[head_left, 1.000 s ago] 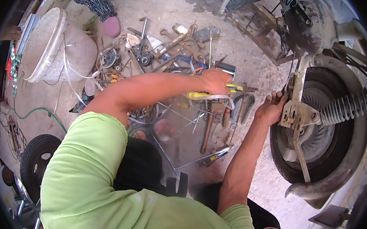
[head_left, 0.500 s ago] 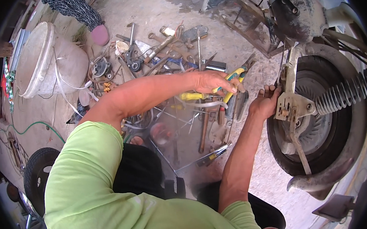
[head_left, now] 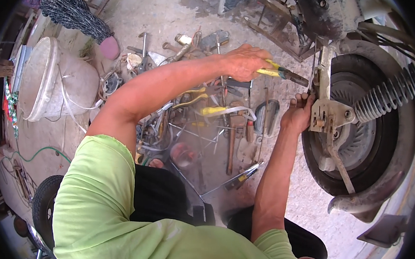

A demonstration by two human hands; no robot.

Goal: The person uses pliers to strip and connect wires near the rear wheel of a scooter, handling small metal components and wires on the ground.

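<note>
My left hand (head_left: 247,63) is closed around the yellow handles of a pair of pliers (head_left: 292,77). The dark jaws point right and down, close to the thin cable or rod beside the metal bracket (head_left: 328,85); whether they touch it I cannot tell. Low at the bracket's left side, my right hand (head_left: 297,115) has its fingers curled and pressed together at its edge. What they pinch is hidden. The bracket stands against a wheel (head_left: 346,153) with a black tyre, and a coil spring (head_left: 388,95) runs off to its right.
Tools lie scattered on the floor, among them a hammer (head_left: 231,152) and a yellow-handled screwdriver (head_left: 214,110). A large whitish bucket (head_left: 71,79) stands at the left. A person's patterned sleeve or trouser leg (head_left: 77,18) shows at the top left, and a rusty metal frame (head_left: 277,28) at the top right.
My left hand has moved up, its grip on the pliers has turned, and the jaws have swung right and down towards the bracket. My right hand stays by the bracket.
</note>
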